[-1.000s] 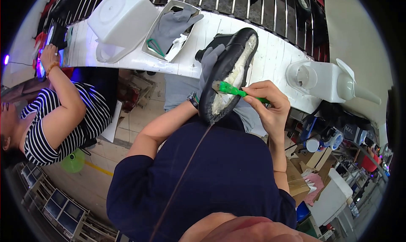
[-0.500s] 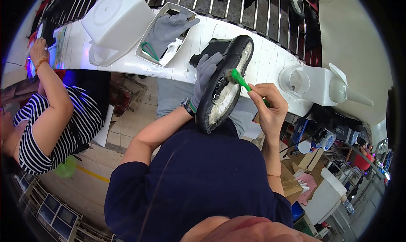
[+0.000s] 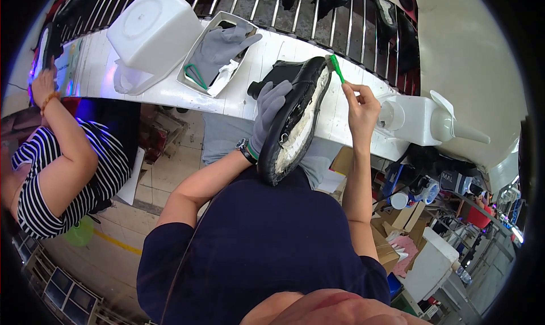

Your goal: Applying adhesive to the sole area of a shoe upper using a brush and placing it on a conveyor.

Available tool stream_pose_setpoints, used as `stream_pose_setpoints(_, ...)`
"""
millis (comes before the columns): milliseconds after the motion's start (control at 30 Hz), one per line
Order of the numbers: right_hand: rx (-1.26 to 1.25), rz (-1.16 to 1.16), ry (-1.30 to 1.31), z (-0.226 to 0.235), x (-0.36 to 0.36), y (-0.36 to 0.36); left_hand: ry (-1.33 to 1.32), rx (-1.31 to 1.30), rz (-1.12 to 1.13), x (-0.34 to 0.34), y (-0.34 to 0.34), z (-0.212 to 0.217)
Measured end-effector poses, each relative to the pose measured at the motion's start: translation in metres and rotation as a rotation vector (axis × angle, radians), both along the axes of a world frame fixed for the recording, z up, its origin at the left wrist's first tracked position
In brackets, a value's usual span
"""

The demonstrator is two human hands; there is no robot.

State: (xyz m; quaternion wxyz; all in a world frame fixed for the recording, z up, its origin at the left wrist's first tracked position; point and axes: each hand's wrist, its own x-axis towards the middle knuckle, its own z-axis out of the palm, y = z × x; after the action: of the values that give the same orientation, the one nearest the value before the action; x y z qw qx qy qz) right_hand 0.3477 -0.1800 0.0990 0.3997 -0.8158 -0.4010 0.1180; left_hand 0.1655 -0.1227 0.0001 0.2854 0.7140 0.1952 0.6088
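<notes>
Green brush moved from mid-sole to the far end of a black shoe within the past half-second, pinched between thumb and fingers of the right hand, its forearm stretched forward past the edge of a white bench. Bristle contact cannot be told. Gloved in gray, the left hand grips the shoe, sole tilted up, before the wearer's torso; the shoe hides part of that grip. Beyond lie a glove-filled box, a white bottle and a barred rack.
</notes>
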Motion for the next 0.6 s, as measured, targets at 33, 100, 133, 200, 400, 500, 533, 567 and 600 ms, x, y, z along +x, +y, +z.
stream_pose_setpoints(33,0.011,0.037,0.045,0.007,-0.004,-0.003,-0.001,-0.005,0.001,0.0,0.0,0.001)
stream_pose_setpoints(100,-0.078,0.099,0.052,0.027,-0.014,-0.017,0.0,-0.001,-0.008,-0.003,0.0,-0.002)
stream_pose_setpoints(133,0.007,0.2,0.211,0.033,-0.021,-0.023,0.001,0.0,-0.027,-0.003,0.0,-0.003)
stream_pose_setpoints(200,0.089,0.287,0.41,0.043,-0.031,-0.028,0.0,0.005,-0.028,-0.003,0.0,-0.002)
stream_pose_setpoints(400,-0.013,0.039,0.054,0.006,0.007,0.005,-0.042,-0.008,-0.008,0.001,-0.006,0.007)
stream_pose_setpoints(500,-0.013,0.051,0.087,0.006,0.014,0.004,-0.061,0.015,-0.002,0.002,-0.004,0.002)
stream_pose_setpoints(533,-0.021,0.088,0.095,0.008,0.013,0.002,-0.063,0.008,-0.014,0.002,-0.004,0.0)
stream_pose_setpoints(567,-0.023,0.087,0.098,0.01,0.013,-0.001,-0.064,-0.003,-0.028,0.002,-0.005,0.002)
stream_pose_setpoints(600,-0.048,0.116,0.222,0.013,0.012,-0.005,-0.061,-0.005,-0.029,0.002,-0.006,0.004)
